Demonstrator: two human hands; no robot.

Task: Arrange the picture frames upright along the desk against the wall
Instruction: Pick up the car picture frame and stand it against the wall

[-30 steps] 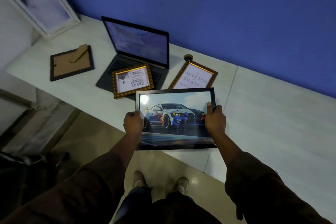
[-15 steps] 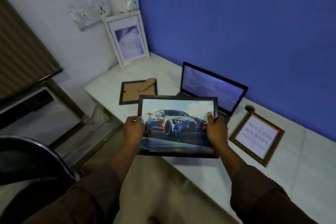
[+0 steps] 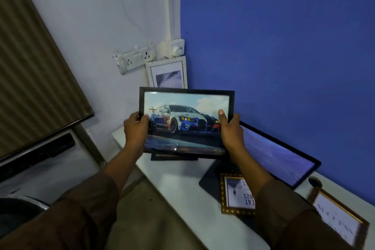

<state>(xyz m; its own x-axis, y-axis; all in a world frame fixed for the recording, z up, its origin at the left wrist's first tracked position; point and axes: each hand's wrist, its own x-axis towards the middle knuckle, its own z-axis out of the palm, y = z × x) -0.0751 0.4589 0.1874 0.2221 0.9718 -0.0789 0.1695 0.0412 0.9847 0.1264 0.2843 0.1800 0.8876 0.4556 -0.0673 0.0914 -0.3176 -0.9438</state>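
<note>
I hold a black-framed car picture (image 3: 185, 111) in the air above the left end of the white desk (image 3: 182, 186), its face toward me. My left hand (image 3: 135, 128) grips its left edge and my right hand (image 3: 230, 131) grips its right edge. A white-framed picture (image 3: 167, 73) stands upright in the corner against the wall, just behind the car picture. A dark frame (image 3: 172, 157) lies flat under it, mostly hidden. A gold-framed text print (image 3: 236, 195) lies on the laptop's base. Another gold frame (image 3: 338, 217) lies flat at the right.
An open laptop (image 3: 278, 154) sits against the blue wall (image 3: 284, 36). A socket strip (image 3: 135, 61) and a switch box (image 3: 174, 48) are mounted on the white wall above the corner. A corrugated shutter (image 3: 30, 67) is at the left, and a dark chair (image 3: 18, 207) at the lower left.
My view has swung left and up toward the corner. Both hands have carried the car picture up and toward the corner, over the face-down frame and in front of the white frame.
</note>
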